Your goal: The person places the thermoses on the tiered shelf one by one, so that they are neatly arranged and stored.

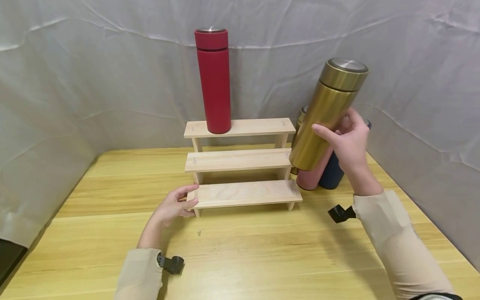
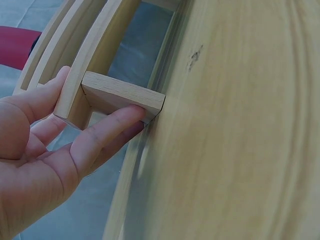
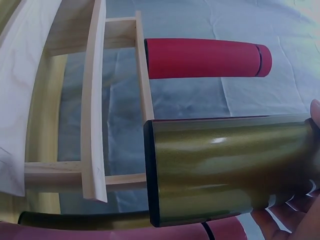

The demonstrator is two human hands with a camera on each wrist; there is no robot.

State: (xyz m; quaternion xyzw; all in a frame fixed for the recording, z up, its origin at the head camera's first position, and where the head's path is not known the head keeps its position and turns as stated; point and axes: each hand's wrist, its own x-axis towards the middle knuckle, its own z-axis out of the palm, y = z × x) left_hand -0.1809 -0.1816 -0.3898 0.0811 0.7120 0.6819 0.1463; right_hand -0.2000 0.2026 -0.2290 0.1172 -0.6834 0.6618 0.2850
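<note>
Your right hand [image 1: 352, 141] grips a gold metallic cylindrical flask [image 1: 325, 118], tilted and raised by the right edge of the pale wooden three-step rack [image 1: 243, 194]. Your left hand [image 1: 172, 206] holds the bottom step's left edge. A red cylindrical flask [image 1: 215, 83] (silver-topped, upright) stands nearer the top step's left edge.

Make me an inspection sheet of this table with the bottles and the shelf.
Surface: wood-grain table, small dark mark on it
Job's things: three-step wooden shelf; red bottle upright on its top step; gold bottle tilted; pink bottle, blue bottle and second gold bottle, partly hidden, at the shelf's right
Clutter: nothing seen
Hands: left hand grips the bottom step's left end; right hand holds the gold bottle
Cables: nothing seen
Surroundings: grey sheeting behind and beside; unclear dark object, lower left edge
</note>
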